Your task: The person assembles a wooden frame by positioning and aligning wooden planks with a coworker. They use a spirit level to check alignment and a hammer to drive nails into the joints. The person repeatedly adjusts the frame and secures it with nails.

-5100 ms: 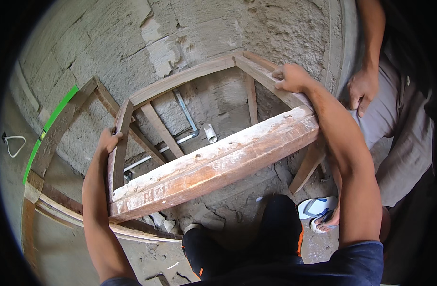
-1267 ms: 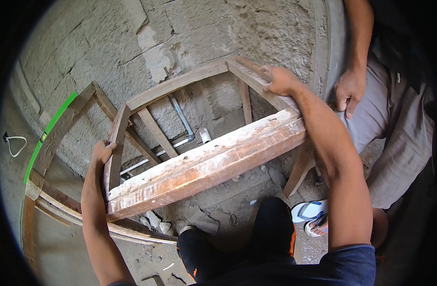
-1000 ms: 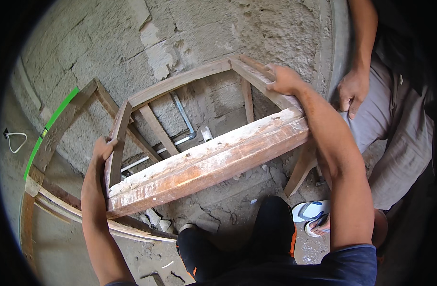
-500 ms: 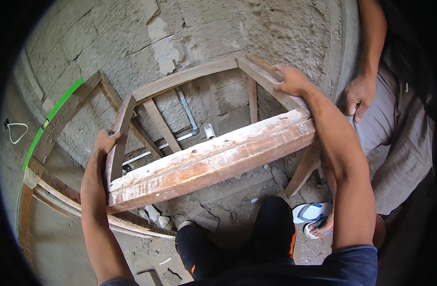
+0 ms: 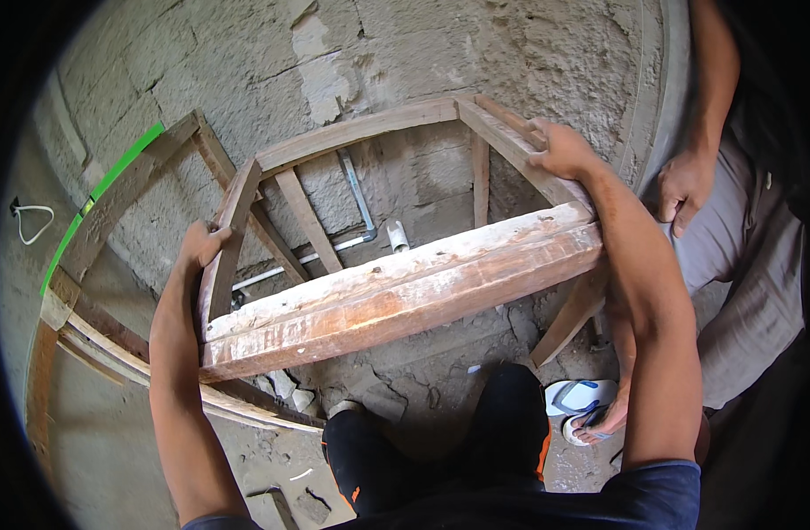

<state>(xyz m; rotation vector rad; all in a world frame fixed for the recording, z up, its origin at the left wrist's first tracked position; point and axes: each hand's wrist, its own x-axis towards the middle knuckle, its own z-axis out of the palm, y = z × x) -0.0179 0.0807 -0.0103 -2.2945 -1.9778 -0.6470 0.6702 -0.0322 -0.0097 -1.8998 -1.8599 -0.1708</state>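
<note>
A wooden door or window-like frame of rough lumber is in front of me, its thick near beam point(image 5: 405, 287) smeared with white and worn reddish-brown. My left hand point(image 5: 203, 244) is closed around the frame's left side piece point(image 5: 232, 238), thumb over its edge. My right hand point(image 5: 564, 152) grips the right side piece point(image 5: 520, 159) near its far end, and that forearm passes over the near beam's right end. The far rail point(image 5: 361, 132) lies close to the wall. Slanting wooden pieces point(image 5: 309, 221) show behind the frame.
A rough block wall point(image 5: 405, 53) stands behind, with a blue pipe point(image 5: 352, 184) and white pipe stub point(image 5: 397, 236). At left, more lumber point(image 5: 126, 208) carries a green spirit level point(image 5: 122, 168). Rubble point(image 5: 378, 397) lies on the floor. Another person's hand point(image 5: 686, 190) rests at their knee, right.
The whole view has shifted slightly, so the frame and wall appear a little farther right and higher. Both hands keep their grips, and the other person's hand stays at the knee.
</note>
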